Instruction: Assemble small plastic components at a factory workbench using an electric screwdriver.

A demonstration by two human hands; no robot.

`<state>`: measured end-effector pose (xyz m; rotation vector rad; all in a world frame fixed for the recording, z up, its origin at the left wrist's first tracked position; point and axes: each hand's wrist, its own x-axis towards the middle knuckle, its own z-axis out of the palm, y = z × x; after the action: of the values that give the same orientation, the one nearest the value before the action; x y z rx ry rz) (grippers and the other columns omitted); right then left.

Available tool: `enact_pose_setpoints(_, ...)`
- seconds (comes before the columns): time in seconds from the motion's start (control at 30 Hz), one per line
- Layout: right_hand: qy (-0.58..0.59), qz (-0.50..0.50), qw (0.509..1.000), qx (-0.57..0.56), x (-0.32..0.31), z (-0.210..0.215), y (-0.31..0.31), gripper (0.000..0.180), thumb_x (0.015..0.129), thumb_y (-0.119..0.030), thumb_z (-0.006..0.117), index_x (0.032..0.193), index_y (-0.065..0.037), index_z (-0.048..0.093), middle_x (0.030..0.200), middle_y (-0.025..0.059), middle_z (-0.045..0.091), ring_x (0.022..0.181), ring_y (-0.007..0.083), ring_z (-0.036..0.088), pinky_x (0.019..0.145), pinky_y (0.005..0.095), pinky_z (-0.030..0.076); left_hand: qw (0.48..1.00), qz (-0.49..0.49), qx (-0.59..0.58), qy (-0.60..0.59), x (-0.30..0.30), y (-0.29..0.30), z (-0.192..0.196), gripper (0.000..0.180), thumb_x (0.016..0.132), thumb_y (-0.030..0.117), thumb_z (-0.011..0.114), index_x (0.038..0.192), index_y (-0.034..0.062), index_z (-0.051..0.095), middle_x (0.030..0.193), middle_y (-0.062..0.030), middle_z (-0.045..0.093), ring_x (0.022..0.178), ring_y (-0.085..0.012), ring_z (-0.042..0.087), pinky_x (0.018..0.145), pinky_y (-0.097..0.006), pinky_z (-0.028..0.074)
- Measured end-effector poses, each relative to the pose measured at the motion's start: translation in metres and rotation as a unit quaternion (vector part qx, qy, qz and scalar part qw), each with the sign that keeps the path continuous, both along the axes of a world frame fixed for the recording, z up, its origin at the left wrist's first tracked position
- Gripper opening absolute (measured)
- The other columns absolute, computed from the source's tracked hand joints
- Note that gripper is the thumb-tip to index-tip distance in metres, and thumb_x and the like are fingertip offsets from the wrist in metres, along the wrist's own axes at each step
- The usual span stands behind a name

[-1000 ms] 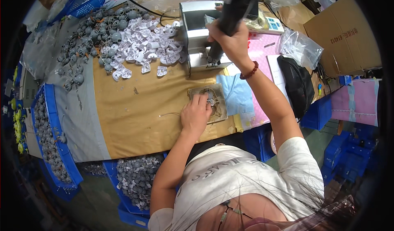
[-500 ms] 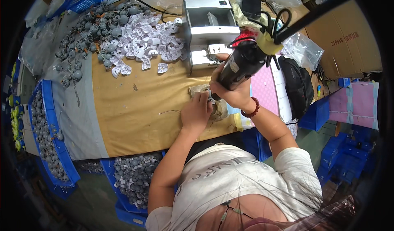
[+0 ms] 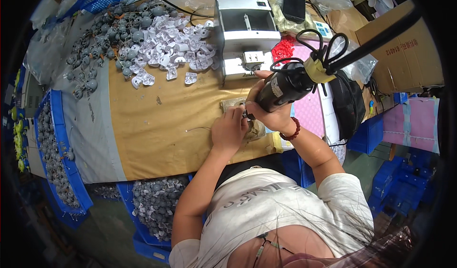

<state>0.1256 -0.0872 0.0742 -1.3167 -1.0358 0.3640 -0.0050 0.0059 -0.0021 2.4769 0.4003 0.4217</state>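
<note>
My right hand [image 3: 275, 117] is wrapped round a black electric screwdriver [image 3: 282, 89], whose cable is looped and bound with yellow tape at its back end. The tool slants down to the left, its tip close to the fingers of my left hand [image 3: 229, 131]. Those fingers are pinched together over a small part I cannot make out. From beside that hand a thin wire [image 3: 197, 128] runs left over the brown table cover. Beneath both hands lies a flat, worn pad [image 3: 257, 131] with tape on it.
Beyond my hands stands a grey-white machine [image 3: 247, 38]. White plastic pieces [image 3: 171, 49] and grey ball-shaped parts with wires [image 3: 112, 32] lie heaped left of it. Small red parts [image 3: 283, 49], a phone [image 3: 293, 5], a black bag [image 3: 346, 103] and a cardboard box [image 3: 402, 49] lie rightward.
The back end of the screwdriver has tilted toward me and slightly right, uncovering more of the red parts. My left hand has stayed nearly in place.
</note>
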Motion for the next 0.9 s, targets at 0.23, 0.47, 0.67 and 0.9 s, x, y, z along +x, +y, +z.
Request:
enact_pose_setpoints(0.23,-0.117,0.049,0.992,-0.022,-0.001,-0.020,-0.013,0.063,0.084,0.011,0.065,0.137,-0.009,0.038,0.087,0.0087,0.062,0.078,0.0173,0.063,0.071,0.0304,0.051,0.999,-0.020,-0.031,-0.017,-0.002,0.006,0.001,0.042,0.078,0.015,0.073,0.117,0.0134,0.057,0.099,-0.0069,0.061,0.078,-0.0307,0.066,0.065,-0.045,0.052)
enact_pose_setpoints(0.47,-0.129,0.033,0.991,-0.025,-0.009,-0.023,-0.021,0.059,0.083,0.009,0.066,0.134,-0.010,0.044,0.088,0.0093,0.062,0.079,0.0192,0.064,0.072,0.0325,0.053,0.998,-0.030,-0.047,-0.025,-0.004,0.007,0.000,0.045,0.077,0.014,0.074,0.118,0.0140,0.056,0.099,-0.0072,0.060,0.080,-0.0312,0.066,0.066,-0.046,0.051)
enact_pose_setpoints(0.67,-0.137,0.021,0.990,-0.014,-0.010,-0.017,-0.014,0.052,0.084,0.007,0.065,0.129,-0.008,0.043,0.093,0.0081,0.061,0.077,0.0172,0.061,0.069,0.0307,0.051,0.999,-0.025,-0.047,-0.012,-0.002,0.005,-0.001,0.043,0.079,0.015,0.073,0.118,0.0140,0.056,0.100,-0.0073,0.060,0.079,-0.0325,0.066,0.066,-0.046,0.051)
enact_pose_setpoints(0.9,0.146,-0.181,0.969,-0.085,0.013,0.013,-0.007,0.037,0.085,-0.001,0.073,0.117,-0.001,0.055,0.086,0.0016,0.063,0.076,0.0100,0.060,0.069,0.0265,0.051,0.996,0.005,-0.071,0.049,0.000,0.002,0.011,0.039,0.084,0.018,0.072,0.120,0.0111,0.059,0.118,-0.0105,0.058,0.085,-0.0364,0.067,0.073,-0.049,0.054)
